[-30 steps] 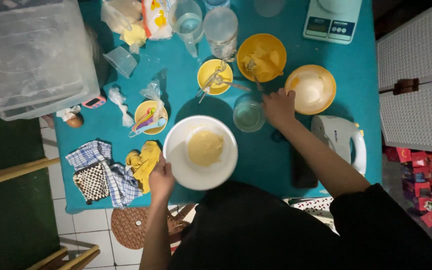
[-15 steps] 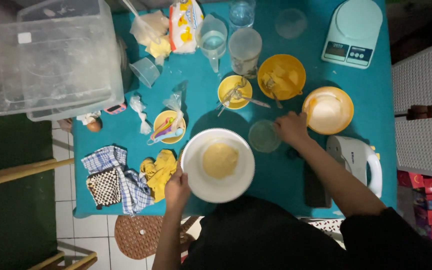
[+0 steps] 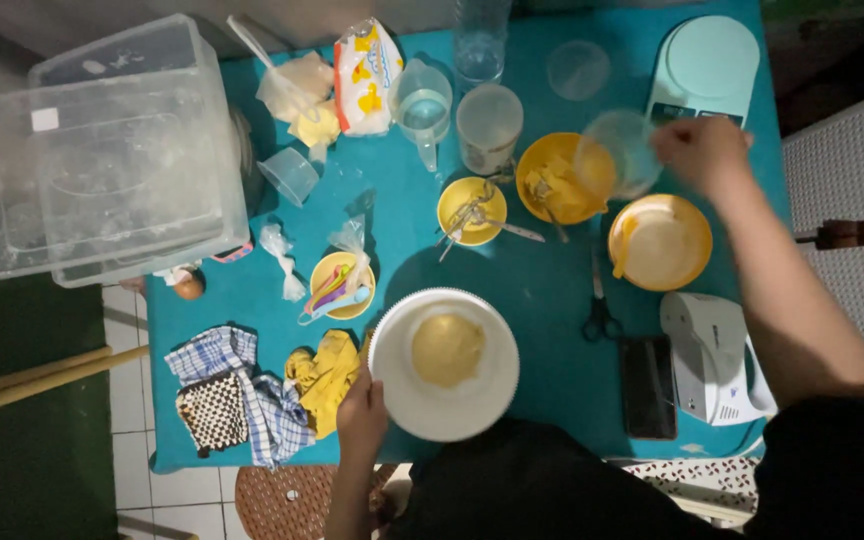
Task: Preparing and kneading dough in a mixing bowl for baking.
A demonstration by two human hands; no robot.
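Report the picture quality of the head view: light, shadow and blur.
Head view: dim, uneven light; floor and frame edges fall dark. The white bowl casts a soft shadow on the teal table. The right hand and its clear cup are motion-blurred; the left hand is sharp.

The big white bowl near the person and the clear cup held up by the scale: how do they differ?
The white bowl is opaque, wide and rests on the teal table; the clear cup is see-through, smaller and lifted above it. The bowl holds a yellow dough lump; the cup's contents cannot be made out. The left hand grips the bowl's rim, the right hand holds the cup. Both are round.
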